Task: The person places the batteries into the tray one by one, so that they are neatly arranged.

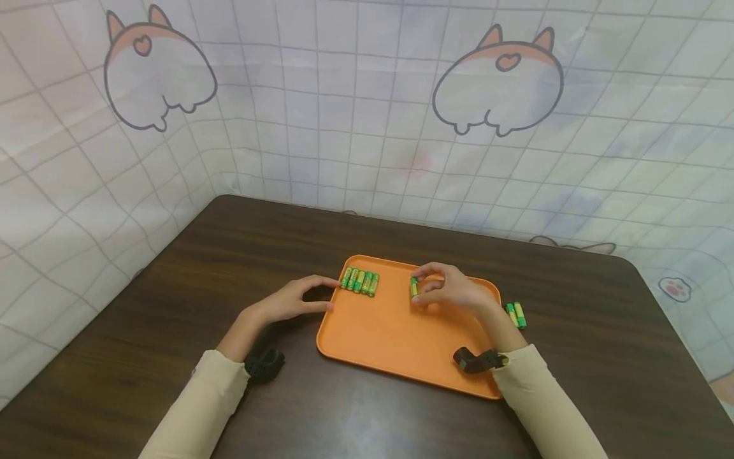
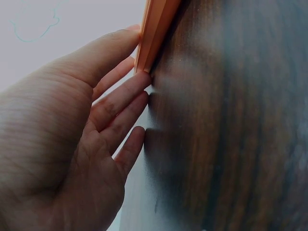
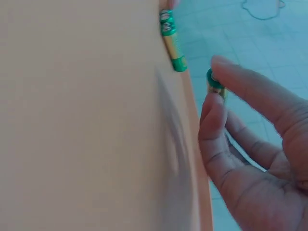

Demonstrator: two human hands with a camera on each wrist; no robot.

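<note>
An orange tray (image 1: 390, 338) lies on the dark wooden table. Side by side near its far left corner is a row of several green-and-yellow batteries (image 1: 360, 281). My right hand (image 1: 453, 290) pinches one more battery (image 1: 414, 288) over the tray, to the right of that row. In the right wrist view the thumb and a finger grip this battery (image 3: 216, 79) at its ends. At the tray's left rim rests my left hand (image 1: 289, 301), fingertips and thumb touching the edge, fingers fairly straight and holding no battery.
Two batteries (image 1: 516, 315) lie on the table (image 1: 367, 421) just beyond the tray's right rim. Behind the table hangs a white grid-patterned cloth (image 1: 355, 95). A thin dark cable (image 1: 573, 246) runs along the table's back edge. Both wrists wear dark bands.
</note>
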